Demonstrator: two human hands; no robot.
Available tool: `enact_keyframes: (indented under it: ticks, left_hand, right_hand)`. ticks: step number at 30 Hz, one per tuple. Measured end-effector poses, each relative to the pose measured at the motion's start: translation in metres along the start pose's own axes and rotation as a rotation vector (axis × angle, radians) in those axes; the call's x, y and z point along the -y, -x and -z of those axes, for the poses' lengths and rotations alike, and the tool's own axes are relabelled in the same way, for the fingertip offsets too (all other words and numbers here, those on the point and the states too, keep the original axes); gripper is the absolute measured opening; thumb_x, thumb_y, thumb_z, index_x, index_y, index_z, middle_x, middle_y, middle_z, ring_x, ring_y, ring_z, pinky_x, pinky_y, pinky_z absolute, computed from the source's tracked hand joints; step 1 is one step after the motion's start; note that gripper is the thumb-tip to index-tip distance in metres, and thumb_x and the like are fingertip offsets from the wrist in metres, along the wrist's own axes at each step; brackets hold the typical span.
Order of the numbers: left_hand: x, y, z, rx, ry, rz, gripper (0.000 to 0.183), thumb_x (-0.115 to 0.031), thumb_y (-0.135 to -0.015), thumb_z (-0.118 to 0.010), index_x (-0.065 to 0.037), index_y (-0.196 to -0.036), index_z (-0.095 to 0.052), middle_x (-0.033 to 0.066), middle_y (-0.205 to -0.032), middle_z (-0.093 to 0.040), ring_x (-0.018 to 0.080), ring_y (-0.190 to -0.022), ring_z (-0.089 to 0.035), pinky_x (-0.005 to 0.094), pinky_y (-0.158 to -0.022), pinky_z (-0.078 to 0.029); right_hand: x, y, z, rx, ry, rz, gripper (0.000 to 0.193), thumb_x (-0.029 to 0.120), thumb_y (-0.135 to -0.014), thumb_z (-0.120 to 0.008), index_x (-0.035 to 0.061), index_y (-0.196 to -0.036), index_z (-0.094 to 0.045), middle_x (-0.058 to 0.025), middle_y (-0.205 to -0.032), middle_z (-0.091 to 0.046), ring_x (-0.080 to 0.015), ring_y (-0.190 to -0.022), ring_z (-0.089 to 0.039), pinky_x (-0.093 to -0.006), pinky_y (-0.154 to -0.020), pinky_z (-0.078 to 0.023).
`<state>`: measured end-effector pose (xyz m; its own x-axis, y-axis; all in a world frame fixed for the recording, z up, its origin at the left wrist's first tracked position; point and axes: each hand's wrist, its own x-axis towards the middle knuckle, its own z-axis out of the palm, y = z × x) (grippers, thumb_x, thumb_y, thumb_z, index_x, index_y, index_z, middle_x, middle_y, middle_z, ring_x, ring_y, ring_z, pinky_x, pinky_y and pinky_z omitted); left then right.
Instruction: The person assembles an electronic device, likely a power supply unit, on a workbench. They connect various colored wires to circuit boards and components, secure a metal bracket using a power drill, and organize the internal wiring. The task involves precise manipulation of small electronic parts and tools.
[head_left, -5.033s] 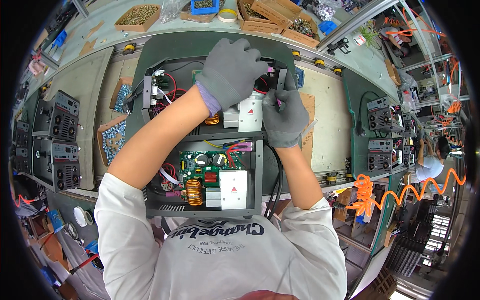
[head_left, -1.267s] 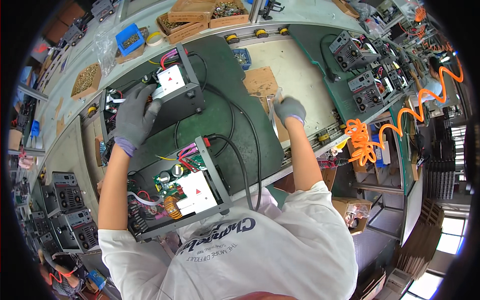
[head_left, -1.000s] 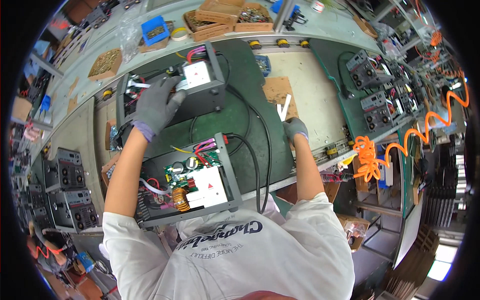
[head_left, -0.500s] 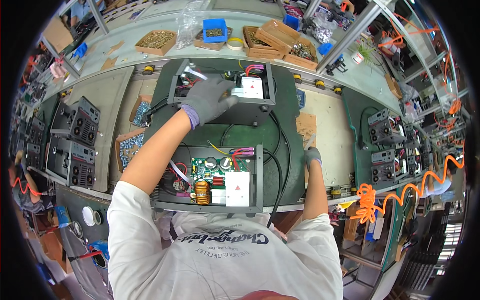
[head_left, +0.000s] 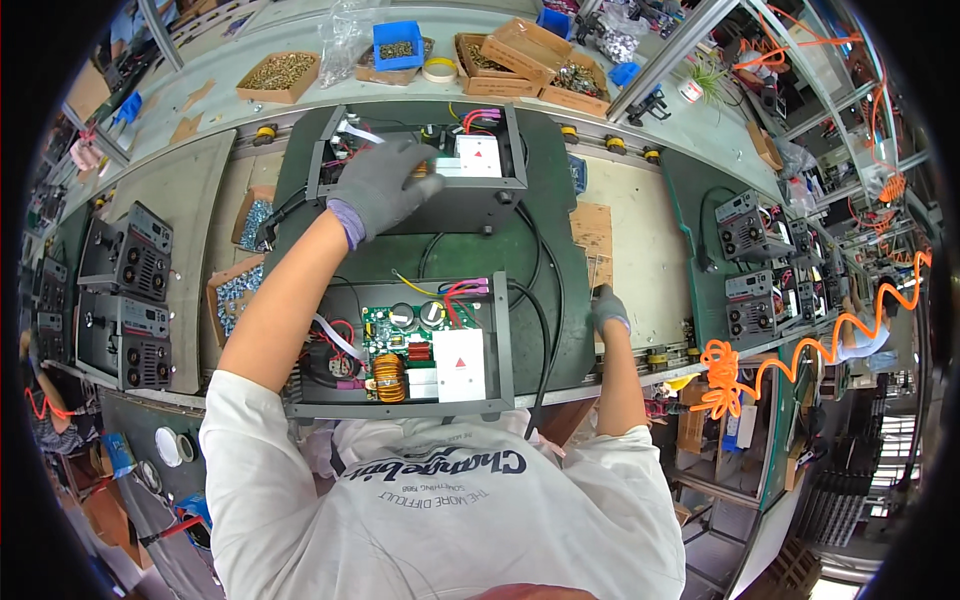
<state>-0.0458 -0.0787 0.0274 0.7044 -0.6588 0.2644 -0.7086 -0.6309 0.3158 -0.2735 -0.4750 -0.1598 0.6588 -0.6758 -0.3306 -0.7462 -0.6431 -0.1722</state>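
Observation:
My left hand (head_left: 385,188), in a grey glove, reaches over the near wall of the far open machine housing (head_left: 470,200). Its fingers are stretched and the thumb stands apart, with nothing visible in them. Inside that housing are wires, a copper coil and a white cover plate (head_left: 478,156). My right hand (head_left: 608,310), also gloved, is low at the right edge of the green work board (head_left: 555,340). Its fingers look curled around something thin I cannot make out. A second open housing (head_left: 497,345) lies close to me, showing a green circuit board (head_left: 410,335) and a copper coil (head_left: 389,380).
Black cables (head_left: 540,300) loop right of the housings. Boxes of screws (head_left: 240,290) stand left of the board. Cardboard boxes (head_left: 280,76) and a blue bin (head_left: 398,46) line the back shelf. Finished-looking machines (head_left: 145,250) sit left, others (head_left: 750,225) right. An orange coiled hose (head_left: 722,380) hangs at right.
The whole view has shifted slightly. My left hand has drawn a little back toward the housing's near left side. My right hand remains beside the board's right edge.

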Motion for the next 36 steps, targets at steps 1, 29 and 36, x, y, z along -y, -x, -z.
enact_keyframes:
  ticks: [1, 29, 36]
  left_hand:
    - [0.003, 0.001, -0.003, -0.021, 0.002, -0.023, 0.044, -0.042, -0.094, -0.061, -0.012, -0.126, -0.063, 0.0149, -0.126, -0.063, 0.0349, -0.113, -0.062, 0.0456, -0.096, -0.049]
    - [0.019, 0.014, 0.055, -0.477, 0.231, 0.094, 0.035, -0.025, -0.095, -0.064, -0.003, -0.121, -0.067, 0.0156, -0.115, -0.068, 0.0275, -0.11, -0.064, 0.0369, -0.098, -0.048]
    - [0.082, 0.086, 0.062, -0.575, 0.444, 0.259, 0.035, -0.021, -0.101, -0.059, -0.001, -0.129, -0.064, 0.0108, -0.126, -0.068, 0.0188, -0.119, -0.061, 0.0312, -0.104, -0.044]
  right_hand:
    - [-0.005, -0.004, -0.003, -0.001, 0.017, 0.008, 0.03, 0.024, -0.093, -0.053, 0.0079, -0.115, -0.066, -0.0236, -0.114, -0.07, -0.0409, -0.109, -0.067, -0.0485, -0.093, -0.052]
    - [0.079, 0.101, 0.094, 0.04, -1.137, 0.77, 0.025, 0.011, -0.087, -0.078, -0.0018, -0.104, -0.066, -0.0047, -0.084, -0.067, -0.0115, -0.074, -0.062, -0.0275, -0.068, -0.051]
    - [0.066, 0.057, 0.084, -0.276, -0.685, 0.129, 0.021, 0.015, -0.085, -0.074, -0.0003, -0.098, -0.069, -0.0085, -0.08, -0.069, -0.0153, -0.073, -0.065, -0.0297, -0.07, -0.052]
